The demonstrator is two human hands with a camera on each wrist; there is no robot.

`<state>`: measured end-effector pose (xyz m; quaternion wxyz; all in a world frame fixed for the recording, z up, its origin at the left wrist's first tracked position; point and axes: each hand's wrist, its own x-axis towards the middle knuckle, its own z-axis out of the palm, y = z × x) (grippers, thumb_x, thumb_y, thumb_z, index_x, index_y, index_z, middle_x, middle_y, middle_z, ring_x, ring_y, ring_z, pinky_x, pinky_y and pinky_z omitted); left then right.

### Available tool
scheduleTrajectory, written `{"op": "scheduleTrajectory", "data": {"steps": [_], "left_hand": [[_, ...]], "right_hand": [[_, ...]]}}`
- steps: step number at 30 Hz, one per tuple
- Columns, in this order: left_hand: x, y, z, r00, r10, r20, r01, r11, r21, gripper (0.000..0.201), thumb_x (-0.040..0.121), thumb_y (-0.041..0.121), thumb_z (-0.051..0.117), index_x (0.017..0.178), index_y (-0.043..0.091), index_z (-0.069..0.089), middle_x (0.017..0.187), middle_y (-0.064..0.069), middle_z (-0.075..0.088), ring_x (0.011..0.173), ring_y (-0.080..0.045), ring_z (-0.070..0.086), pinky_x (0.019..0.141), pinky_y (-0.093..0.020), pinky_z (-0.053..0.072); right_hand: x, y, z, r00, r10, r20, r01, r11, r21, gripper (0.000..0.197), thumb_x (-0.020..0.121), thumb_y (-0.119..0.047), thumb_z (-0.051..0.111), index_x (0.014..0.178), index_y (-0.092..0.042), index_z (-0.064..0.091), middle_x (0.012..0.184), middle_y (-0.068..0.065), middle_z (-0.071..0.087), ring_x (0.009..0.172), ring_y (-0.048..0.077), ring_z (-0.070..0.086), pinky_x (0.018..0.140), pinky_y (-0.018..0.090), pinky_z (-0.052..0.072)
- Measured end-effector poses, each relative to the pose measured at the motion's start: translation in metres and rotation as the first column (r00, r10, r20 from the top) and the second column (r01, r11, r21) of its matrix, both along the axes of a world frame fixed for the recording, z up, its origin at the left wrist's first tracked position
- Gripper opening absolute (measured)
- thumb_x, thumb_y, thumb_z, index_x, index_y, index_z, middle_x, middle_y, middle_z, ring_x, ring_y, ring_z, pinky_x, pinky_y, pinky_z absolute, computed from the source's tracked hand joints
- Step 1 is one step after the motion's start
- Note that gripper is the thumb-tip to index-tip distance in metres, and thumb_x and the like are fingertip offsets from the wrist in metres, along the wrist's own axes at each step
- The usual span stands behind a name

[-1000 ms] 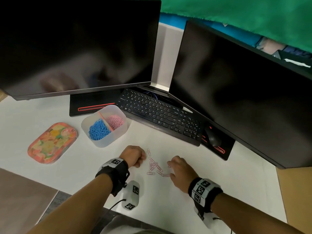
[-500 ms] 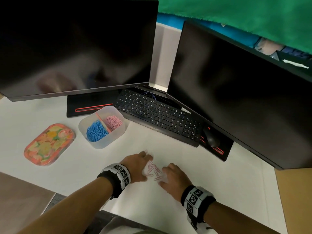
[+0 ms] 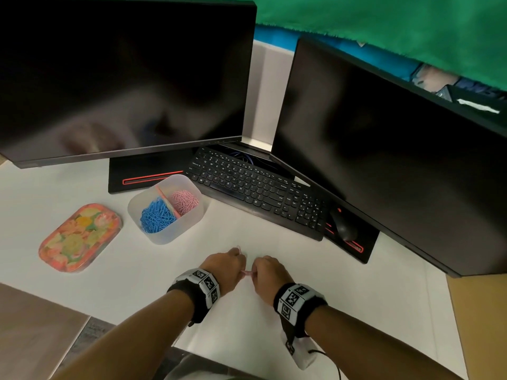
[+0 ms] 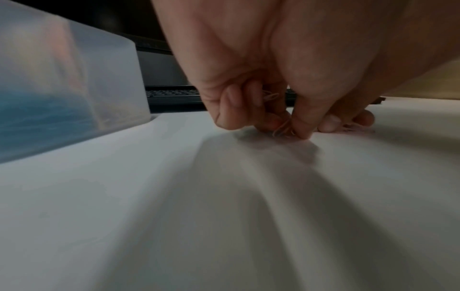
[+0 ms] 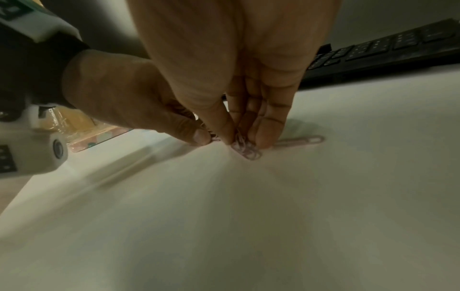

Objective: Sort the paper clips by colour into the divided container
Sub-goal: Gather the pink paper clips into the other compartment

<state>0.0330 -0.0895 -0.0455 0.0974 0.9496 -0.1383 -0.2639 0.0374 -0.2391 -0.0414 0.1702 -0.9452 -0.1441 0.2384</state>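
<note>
We are scooping up the last pink paper clips (image 5: 245, 150) from the desk (image 3: 356, 311). Left hand (image 3: 226, 266) and right hand (image 3: 270, 274) both pinch some; next they go in the container (image 3: 167, 234), pink side.

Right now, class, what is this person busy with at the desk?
A person is gathering pink paper clips off the white desk. The left hand and right hand both pinch bunches of them; one clip lies loose beside the right fingers. The divided container already holds blue clips in one side, pink clips in the other.
</note>
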Motion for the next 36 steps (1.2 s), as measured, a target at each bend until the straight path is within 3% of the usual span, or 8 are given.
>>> {"op": "scheduleTrajectory", "data": {"steps": [7, 13, 19, 24, 30, 32, 34, 36], "left_hand": [[-0.002, -0.004, -0.002, 0.994, -0.104, 0.01, 0.103, 0.988, 0.118, 0.045, 0.101, 0.033, 0.036, 0.137, 0.006, 0.036, 0.141, -0.016, 0.038, 0.096, -0.035, 0.063, 0.079, -0.043, 0.054], [-0.002, 0.011, 0.007, 0.993, -0.118, 0.012, 0.116, 0.986, 0.12, 0.042, 0.101, 0.035, 0.034, 0.129, 0.005, 0.041, 0.122, -0.013, 0.047, 0.089, -0.033, 0.063, 0.077, -0.045, 0.054], [0.011, 0.032, 0.04, 0.992, 0.097, 0.08, -0.091, 0.993, -0.074, 0.02, 0.096, 0.025, 0.045, 0.111, 0.014, 0.051, 0.114, -0.007, 0.051, 0.089, -0.03, 0.062, 0.078, -0.041, 0.052], [0.035, 0.058, 0.08, 0.919, 0.332, 0.212, -0.28, 0.929, -0.241, 0.011, 0.096, 0.027, 0.045, 0.097, 0.019, 0.053, 0.098, 0.001, 0.052, 0.082, -0.017, 0.059, 0.079, -0.033, 0.052], [0.077, 0.1, 0.095, 0.814, 0.54, 0.211, -0.542, 0.839, -0.056, 0.024, 0.094, 0.03, 0.047, 0.092, 0.01, 0.06, 0.094, -0.008, 0.065, 0.078, -0.024, 0.064, 0.072, -0.032, 0.051], [0.085, 0.102, 0.101, 0.808, 0.577, 0.121, -0.586, 0.808, 0.059, 0.024, 0.094, 0.023, 0.051, 0.107, 0.006, 0.061, 0.101, -0.011, 0.065, 0.095, -0.029, 0.064, 0.085, -0.035, 0.051], [0.093, 0.1, 0.109, 0.801, 0.599, 0.011, -0.592, 0.789, 0.162, 0.038, 0.097, 0.023, 0.05, 0.129, 0.002, 0.051, 0.124, -0.017, 0.058, 0.118, -0.032, 0.055, 0.103, -0.038, 0.044], [0.098, 0.101, 0.11, 0.816, 0.576, -0.045, -0.553, 0.802, 0.226, 0.047, 0.098, 0.025, 0.049, 0.138, 0.002, 0.042, 0.137, -0.016, 0.05, 0.128, -0.032, 0.047, 0.109, -0.039, 0.038]], "right_hand": [[0.008, 0.003, 0.003, 0.996, 0.003, -0.09, -0.007, 0.999, -0.042, 0.013, 0.09, -0.012, 0.057, 0.101, -0.006, 0.062, 0.103, 0.011, 0.066, 0.093, 0.027, 0.064, 0.079, 0.033, 0.054], [0.013, -0.011, 0.005, 0.992, 0.032, -0.125, -0.029, 0.999, 0.032, 0.015, 0.088, -0.009, 0.054, 0.098, -0.011, 0.065, 0.103, 0.007, 0.066, 0.091, 0.024, 0.063, 0.08, 0.031, 0.054], [0.006, -0.004, 0.009, 0.993, 0.088, -0.085, -0.091, 0.995, -0.034, 0.026, 0.089, -0.002, 0.049, 0.113, -0.006, 0.056, 0.116, 0.011, 0.058, 0.104, 0.027, 0.059, 0.088, 0.03, 0.05], [0.0, 0.007, 0.01, 0.99, 0.094, -0.109, -0.106, 0.989, -0.104, 0.031, 0.085, 0.004, 0.048, 0.116, -0.004, 0.052, 0.122, 0.013, 0.054, 0.113, 0.029, 0.054, 0.096, 0.033, 0.046], [-0.005, 0.012, 0.011, 0.989, 0.073, -0.131, -0.091, 0.987, -0.134, 0.035, 0.086, 0.002, 0.049, 0.12, -0.006, 0.048, 0.126, 0.013, 0.049, 0.117, 0.029, 0.049, 0.098, 0.034, 0.045], [-0.006, 0.013, 0.011, 0.988, 0.07, -0.138, -0.089, 0.986, -0.144, 0.037, 0.086, 0.002, 0.049, 0.122, -0.007, 0.047, 0.127, 0.013, 0.048, 0.118, 0.028, 0.048, 0.098, 0.034, 0.044], [-0.007, 0.013, 0.012, 0.987, 0.063, -0.145, -0.085, 0.986, -0.147, 0.038, 0.086, 0.003, 0.049, 0.122, -0.007, 0.047, 0.128, 0.012, 0.047, 0.118, 0.027, 0.048, 0.099, 0.033, 0.044], [-0.008, 0.012, 0.012, 0.987, 0.06, -0.146, -0.08, 0.988, -0.134, 0.037, 0.086, 0.004, 0.049, 0.121, -0.008, 0.047, 0.127, 0.011, 0.047, 0.117, 0.026, 0.048, 0.098, 0.032, 0.044]]}}
